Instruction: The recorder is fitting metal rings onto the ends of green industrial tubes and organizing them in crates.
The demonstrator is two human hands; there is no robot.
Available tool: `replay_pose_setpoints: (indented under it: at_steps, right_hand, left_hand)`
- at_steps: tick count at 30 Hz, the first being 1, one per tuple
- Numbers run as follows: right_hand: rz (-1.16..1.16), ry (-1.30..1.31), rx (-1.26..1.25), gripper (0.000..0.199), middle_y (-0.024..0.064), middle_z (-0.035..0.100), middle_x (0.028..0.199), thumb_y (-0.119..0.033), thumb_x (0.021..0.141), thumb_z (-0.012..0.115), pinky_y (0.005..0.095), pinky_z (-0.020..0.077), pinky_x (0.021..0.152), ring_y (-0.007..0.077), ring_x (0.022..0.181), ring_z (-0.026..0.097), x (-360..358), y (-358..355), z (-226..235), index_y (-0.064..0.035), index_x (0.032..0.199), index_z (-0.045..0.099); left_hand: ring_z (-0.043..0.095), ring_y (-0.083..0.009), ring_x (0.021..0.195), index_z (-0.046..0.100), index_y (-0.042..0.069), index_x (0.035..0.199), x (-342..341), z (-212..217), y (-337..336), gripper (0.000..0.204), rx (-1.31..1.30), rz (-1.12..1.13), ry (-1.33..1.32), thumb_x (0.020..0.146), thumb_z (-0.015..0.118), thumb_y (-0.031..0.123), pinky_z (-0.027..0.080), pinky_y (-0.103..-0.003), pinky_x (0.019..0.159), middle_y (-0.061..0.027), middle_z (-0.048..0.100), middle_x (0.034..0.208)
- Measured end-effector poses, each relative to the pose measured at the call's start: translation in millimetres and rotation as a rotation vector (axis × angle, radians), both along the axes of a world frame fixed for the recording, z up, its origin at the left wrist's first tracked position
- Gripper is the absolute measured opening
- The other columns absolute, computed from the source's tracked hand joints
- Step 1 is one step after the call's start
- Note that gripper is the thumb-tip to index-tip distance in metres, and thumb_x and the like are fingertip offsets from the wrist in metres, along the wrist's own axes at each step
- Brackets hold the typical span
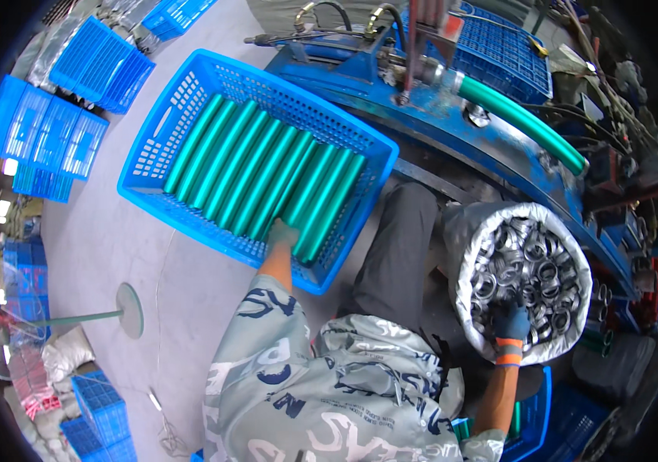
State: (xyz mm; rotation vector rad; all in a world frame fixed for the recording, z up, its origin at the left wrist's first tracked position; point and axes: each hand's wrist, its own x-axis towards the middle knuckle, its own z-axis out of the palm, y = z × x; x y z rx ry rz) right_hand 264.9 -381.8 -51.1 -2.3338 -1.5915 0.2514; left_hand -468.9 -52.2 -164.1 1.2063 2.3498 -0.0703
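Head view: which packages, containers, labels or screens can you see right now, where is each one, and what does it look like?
Blue crate: left of the machine, rectangular lattice plastic, holding green tubes; left hand on one tube end.
White sack: right, round open mouth, full of metal rings; right hand inside.
Stacked blue crates: upper left, on the floor.
Labels, screens: none legible in view.

White sack (575, 254) of metal rings at right, silvery bags (59, 46) top left, pink packets (32, 385) lower left
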Motion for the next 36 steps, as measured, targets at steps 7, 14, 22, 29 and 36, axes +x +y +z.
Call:
replay_pose_setpoints:
  at_steps: [7,14,22,29,36]
  right_hand:
    - [-0.122,-0.020,0.014,0.028,0.0220,0.080,0.122,-0.026,0.094,0.086,0.0536,0.0615,0.093,0.0428,0.107,0.078,19,-10,17,-0.0037,0.111,0.084]
    - [-0.815,1.071,0.553,0.046,0.0078,0.074,0.124,-0.044,0.100,0.091,0.0386,0.0575,0.094,0.0186,0.110,0.067,77,-84,38,-0.0038,0.122,0.081]
    - [-0.302,1.786,0.708,0.087,0.0082,0.047,0.178,-0.066,0.107,0.068,0.0509,0.0486,0.119,0.0305,0.147,0.055,-46,-44,70,-0.0196,0.178,0.044]
    - [-0.490,1.975,0.726,0.105,0.0037,0.060,0.161,-0.072,0.098,0.080,0.0501,0.0601,0.105,0.0278,0.126,0.069,-90,-38,124,-0.0183,0.178,0.040]
    - [-0.171,1.870,0.786,0.110,0.0118,0.057,0.169,-0.035,0.098,0.091,0.0443,0.0563,0.119,0.0268,0.148,0.063,-72,-44,184,-0.0105,0.183,0.025]
  left_hand:
    - [0.068,-0.0471,0.140,0.066,-0.004,0.148,81,21,-27,0.089,0.156,0.015,-0.226,0.077,0.097,0.040,0.055,-0.051,0.118,-0.0328,0.071,0.148]
    - [0.070,-0.0217,0.108,0.064,-0.004,0.140,200,153,-25,0.079,0.777,-0.077,-0.979,0.081,0.103,0.030,0.059,-0.041,0.098,-0.0112,0.073,0.120]
    - [0.078,-0.0341,0.120,0.064,0.004,0.145,331,351,-15,0.074,0.786,-0.865,-0.727,0.082,0.095,0.029,0.061,-0.047,0.101,-0.0196,0.079,0.129]
    - [0.076,-0.0419,0.110,0.073,0.011,0.138,404,395,-104,0.060,0.585,-1.437,-0.514,0.080,0.087,0.015,0.063,-0.048,0.094,-0.0148,0.078,0.118]
    - [0.076,-0.0372,0.098,0.074,0.011,0.134,419,417,-127,0.059,0.473,-1.594,-0.456,0.076,0.086,0.010,0.061,-0.047,0.086,-0.0121,0.076,0.105]
